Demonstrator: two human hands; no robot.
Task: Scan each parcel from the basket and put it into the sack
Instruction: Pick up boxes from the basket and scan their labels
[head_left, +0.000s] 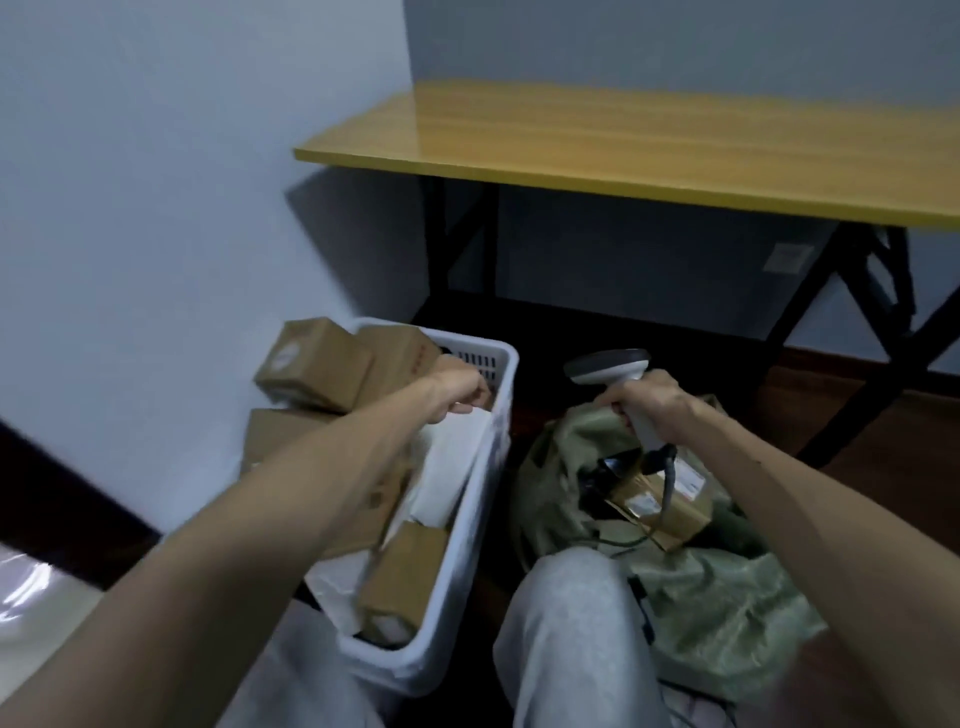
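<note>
Basket (467, 561), 7 o'clock: white, slotted wall. Parcels (317, 364) in it: brown cardboard, white labels. Sack (727, 597), 5 o'clock: olive-green weave. Scanner (608, 364): grey head, white handle. Table (623, 140), 1 o'clock: yellow woodgrain top, black legs. Trousers (571, 623): pale grey. Wall (156, 156), 10 o'clock: pale blue-grey.

- The white basket (500, 426) is packed. Cardboard boxes (311, 369) pile above its far left rim, a white mailer (447, 467) stands along its right wall, and another box (405, 582) fills the near end.
- The left grip (460, 389) and its forearm lie across the basket, leaving a small gap at the far right corner.
- A narrow strip of dark floor (524, 415) separates the basket from the green sack (727, 597).
- The sack's mouth gapes, but the right grip (649, 402) with the barcode scanner (608, 366) hangs over it, and the cable (667, 488) trails across the parcels (660, 506) inside.
- A knee (566, 597) blocks the near side.
- The wall (130, 208) stands just beside the boxes, and the yellow tabletop (649, 145) overhangs beyond.
</note>
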